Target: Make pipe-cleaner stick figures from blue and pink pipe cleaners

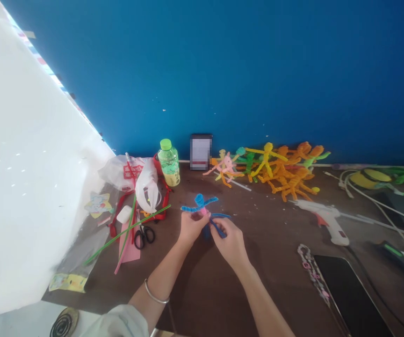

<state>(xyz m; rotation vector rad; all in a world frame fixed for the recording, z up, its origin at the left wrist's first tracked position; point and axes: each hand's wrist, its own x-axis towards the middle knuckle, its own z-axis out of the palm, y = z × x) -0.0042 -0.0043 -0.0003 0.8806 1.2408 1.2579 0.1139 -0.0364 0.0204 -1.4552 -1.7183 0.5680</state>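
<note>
- Nearest on the right, a phone [352, 295] lies flat on the table [275, 267], a beaded strap [312, 274] beside it.
- The left hand [192, 228] pinches the blue-and-pink figure [199, 201] at its pink middle, thumb in front; the figure is just above the table, head away from the person, arms spread.
- The right hand [229, 242] has thumb and fingers closed on a dark blue strand at the figure's lower end; how firmly, I cannot tell.
- The figure looks very light, its fuzz soft and unlikely to slip. It should bend easily and stay bent, so the wrapped middle seems the best hold; thin limbs would probably twist out of shape.
- Farther left, scissors [144, 237] lie near crossed green stems [128, 230].
- To the right lies a glue gun [323, 220].
- By the wall [223, 70], a bottle [169, 166] stands left of a heap of orange figures [293, 175].
</note>
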